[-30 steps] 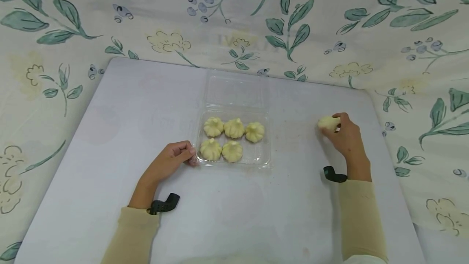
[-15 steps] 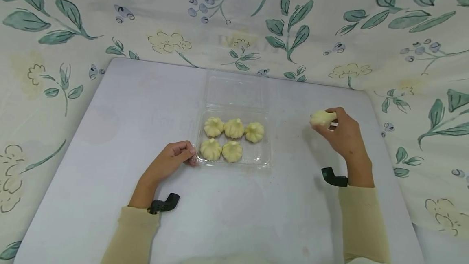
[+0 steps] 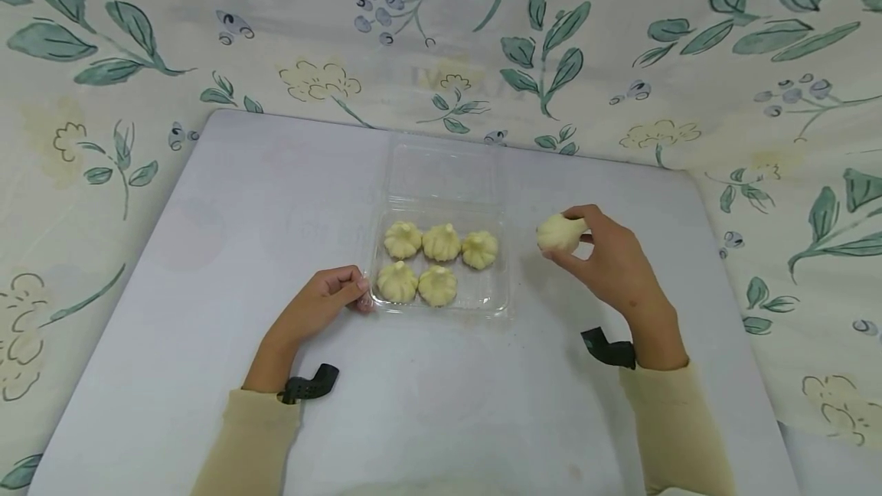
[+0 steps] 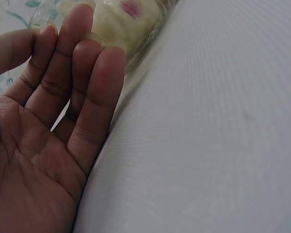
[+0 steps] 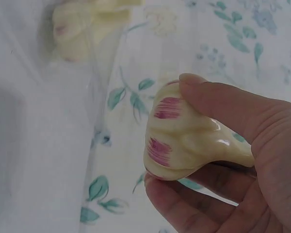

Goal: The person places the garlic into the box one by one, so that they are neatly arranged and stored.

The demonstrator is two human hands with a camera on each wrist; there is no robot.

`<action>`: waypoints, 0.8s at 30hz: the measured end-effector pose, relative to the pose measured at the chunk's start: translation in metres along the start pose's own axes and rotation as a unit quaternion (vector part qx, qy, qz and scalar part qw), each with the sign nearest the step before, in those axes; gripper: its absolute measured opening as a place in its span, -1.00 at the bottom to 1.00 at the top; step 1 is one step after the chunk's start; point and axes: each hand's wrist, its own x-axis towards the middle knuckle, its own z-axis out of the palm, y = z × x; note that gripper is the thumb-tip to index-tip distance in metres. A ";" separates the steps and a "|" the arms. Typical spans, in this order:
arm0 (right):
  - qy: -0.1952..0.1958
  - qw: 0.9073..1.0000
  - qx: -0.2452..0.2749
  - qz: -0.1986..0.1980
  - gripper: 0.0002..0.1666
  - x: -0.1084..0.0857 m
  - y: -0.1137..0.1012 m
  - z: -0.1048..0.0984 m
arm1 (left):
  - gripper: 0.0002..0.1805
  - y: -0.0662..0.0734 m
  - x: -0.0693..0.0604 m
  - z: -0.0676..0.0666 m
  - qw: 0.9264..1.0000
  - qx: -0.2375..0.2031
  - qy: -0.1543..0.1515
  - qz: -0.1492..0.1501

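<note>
A clear plastic clamshell container (image 3: 478,291) lies with its lid (image 3: 444,171) folded back on the white table. Several pale yellow garlic bulbs (image 3: 441,242) sit inside it in two rows, stems up. At the near left corner, my left hand (image 3: 318,303) pinches the container's rim between thumb and fingers. To the right of the container, my right hand (image 3: 615,260) holds another garlic bulb (image 3: 558,234) above the table. Purple streaks mark the base of this held bulb (image 5: 182,138) in the right wrist view, and its stem points toward the palm.
The white tabletop (image 3: 441,404) extends around the container. Behind it and along both sides hangs or lies cloth (image 3: 317,14) printed with leaves and flowers. A black wrist camera (image 3: 310,383) is strapped to the left wrist, with another black camera (image 3: 609,348) on the right.
My right hand has lifted the garlic bulb off the table at the right and carried it left toward the container. The left hand and the bulbs in the container have stayed put.
</note>
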 end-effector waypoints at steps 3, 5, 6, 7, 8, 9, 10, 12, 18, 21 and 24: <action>-0.021 1.000 -0.011 -0.016 -0.27 0.002 -0.012 0.005 | -0.71 0.001 0.000 0.000 1.000 0.000 0.001 0.000; -0.039 0.999 -0.020 -0.023 -0.27 0.003 -0.018 0.009 | -0.71 0.001 0.000 0.000 1.000 0.000 0.002 0.000; -0.048 0.998 -0.024 -0.023 -0.26 0.003 -0.021 0.012 | -0.72 0.000 0.000 0.000 1.000 0.001 0.002 0.000; -0.055 0.998 -0.030 -0.026 -0.26 0.003 -0.024 0.015 | -0.72 0.000 0.000 0.000 1.000 0.001 0.001 0.001; -0.062 0.997 -0.033 -0.030 -0.26 0.003 -0.026 0.018 | -0.72 -0.001 0.001 0.000 1.000 0.001 0.001 0.001; -0.069 0.996 -0.036 -0.036 -0.26 0.002 -0.028 0.022 | -0.72 -0.001 0.001 0.000 1.000 0.001 0.001 0.002; -0.075 0.996 -0.037 -0.042 -0.26 0.002 -0.030 0.026 | -0.72 -0.002 0.001 0.000 1.000 0.001 0.000 0.001; -0.088 0.994 -0.038 -0.059 -0.27 0.001 -0.034 0.033 | -0.72 -0.003 0.001 -0.001 1.000 0.001 0.000 0.001; -0.117 0.986 -0.063 -0.103 -0.29 -0.002 -0.041 0.057 | -0.73 -0.006 0.001 -0.001 1.000 0.001 -0.002 0.005; -0.119 0.981 -0.087 -0.124 -0.32 -0.002 -0.043 0.067 | -0.74 -0.007 0.001 -0.001 1.000 -0.003 -0.002 0.006; -0.113 0.977 -0.105 -0.145 -0.32 -0.002 -0.045 0.073 | -0.73 -0.006 0.001 -0.001 1.000 -0.002 -0.001 0.007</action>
